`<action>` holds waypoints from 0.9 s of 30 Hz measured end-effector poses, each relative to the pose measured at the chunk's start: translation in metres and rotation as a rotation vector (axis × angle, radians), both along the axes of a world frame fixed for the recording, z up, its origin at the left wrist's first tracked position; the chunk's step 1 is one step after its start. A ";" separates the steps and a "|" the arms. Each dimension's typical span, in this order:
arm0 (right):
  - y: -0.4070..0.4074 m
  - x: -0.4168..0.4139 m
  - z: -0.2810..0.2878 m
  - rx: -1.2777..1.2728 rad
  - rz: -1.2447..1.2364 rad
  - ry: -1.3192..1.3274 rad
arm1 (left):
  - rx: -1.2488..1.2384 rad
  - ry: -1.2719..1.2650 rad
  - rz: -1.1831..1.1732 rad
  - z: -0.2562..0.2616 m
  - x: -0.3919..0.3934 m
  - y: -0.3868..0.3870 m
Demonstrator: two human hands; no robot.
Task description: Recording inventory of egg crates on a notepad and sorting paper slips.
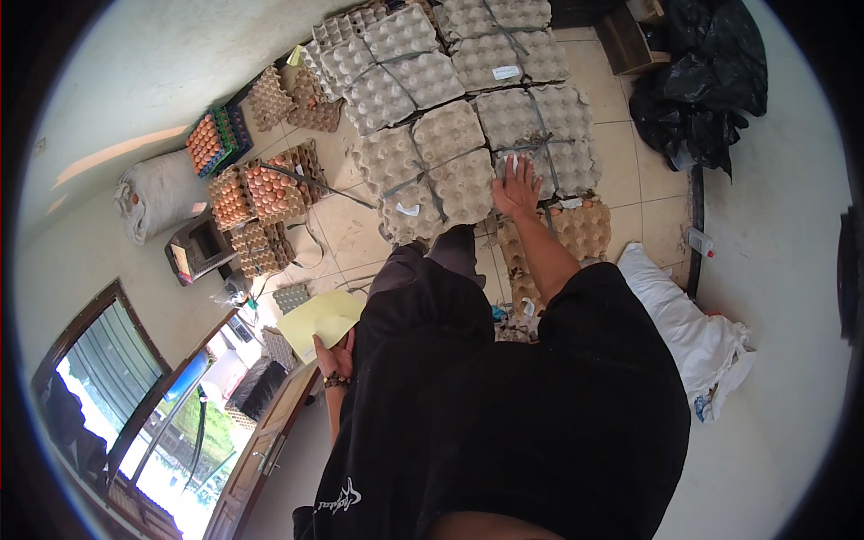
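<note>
My left hand [336,354] grips a sheet of yellow paper [320,320] by its lower edge, beside my left thigh. With fingers apart, my right hand [518,187] lies flat on the near edge of a stack of grey pulp egg trays [567,111], partly over a small white slip. That stack is tied crosswise with dark strapping. Against its left side stands another strapped stack of egg trays [466,192], with a white slip on top. Further strapped egg-tray stacks [405,81] stand behind these two.
Trays of brown eggs [270,192] and a rolled grey sack [165,192] lie to the left. Brown trays [580,226] with a few eggs stand by my right forearm. Black plastic bags [702,88] and a white sack [675,320] are at the right. A wooden door [270,445] is at lower left.
</note>
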State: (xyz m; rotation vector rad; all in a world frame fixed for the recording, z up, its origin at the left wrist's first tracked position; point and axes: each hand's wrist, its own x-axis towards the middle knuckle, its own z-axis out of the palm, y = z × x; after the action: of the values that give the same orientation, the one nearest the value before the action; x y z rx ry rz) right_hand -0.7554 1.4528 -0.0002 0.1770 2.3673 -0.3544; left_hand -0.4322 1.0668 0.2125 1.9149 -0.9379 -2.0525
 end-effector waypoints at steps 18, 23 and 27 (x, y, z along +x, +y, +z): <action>0.005 0.005 0.011 0.070 0.050 0.022 | -0.037 -0.052 -0.147 0.006 0.000 -0.005; 0.000 -0.005 0.007 0.090 0.003 -0.019 | -0.032 -0.030 -0.163 0.006 0.002 -0.012; 0.002 0.012 0.011 0.074 0.018 0.016 | -0.038 -0.067 -0.159 0.003 0.000 -0.013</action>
State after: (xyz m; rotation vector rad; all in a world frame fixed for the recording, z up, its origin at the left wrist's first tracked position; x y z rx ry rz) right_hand -0.7436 1.4550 0.0104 0.1877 2.3977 -0.2607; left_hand -0.4325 1.0538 0.2156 1.9583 -1.1715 -2.0486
